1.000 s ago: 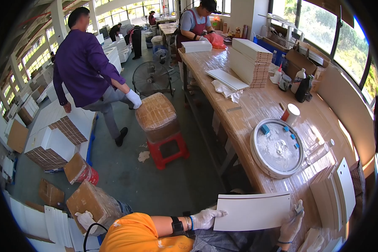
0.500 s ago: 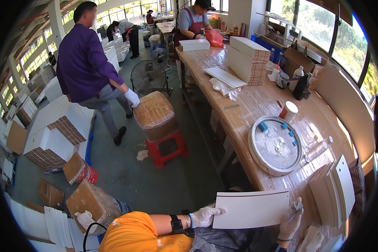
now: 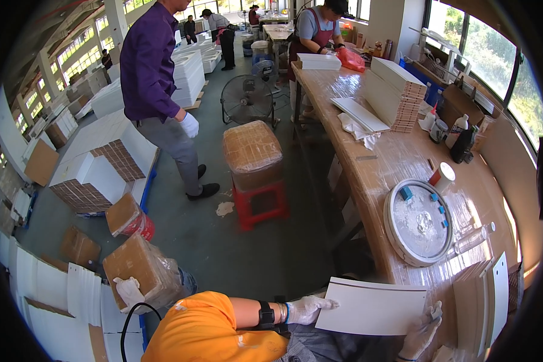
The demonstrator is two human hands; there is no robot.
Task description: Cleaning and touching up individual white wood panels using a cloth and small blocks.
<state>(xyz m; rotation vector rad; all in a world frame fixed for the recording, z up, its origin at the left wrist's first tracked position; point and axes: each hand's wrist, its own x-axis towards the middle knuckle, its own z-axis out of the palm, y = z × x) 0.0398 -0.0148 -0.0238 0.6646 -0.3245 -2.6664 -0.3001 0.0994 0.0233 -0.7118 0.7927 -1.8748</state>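
Note:
My gloved left hand (image 3: 306, 309) is closed on the left edge of a white, slightly bowed panel (image 3: 373, 306), a dark line along its upper edge. The panel lies tilted over my lap, beside the table. At its right end is my gloved right hand (image 3: 421, 333), fingers curled; a small greyish thing seems to be in them, too small to name. Right of that hand, a stack of similar white panels (image 3: 479, 301) stands on edge. Beyond the panel, a round tub (image 3: 421, 256) with a powder-dusted lid carries several small blue blocks (image 3: 406, 193).
The wrapped table (image 3: 368, 181) holds a white cup (image 3: 443, 175), clear tubes (image 3: 472, 239) and stacked white boards (image 3: 398, 90). A taped carton (image 3: 253, 154) sits on a red stool (image 3: 260, 208). One person (image 3: 148, 72) stands beyond it; another (image 3: 317, 36) works at the table's far end.
The view has shifted left, so the scene sits further right. The person in purple has taken a hand off the carton and stands more upright. My hands remain at the panel's two ends.

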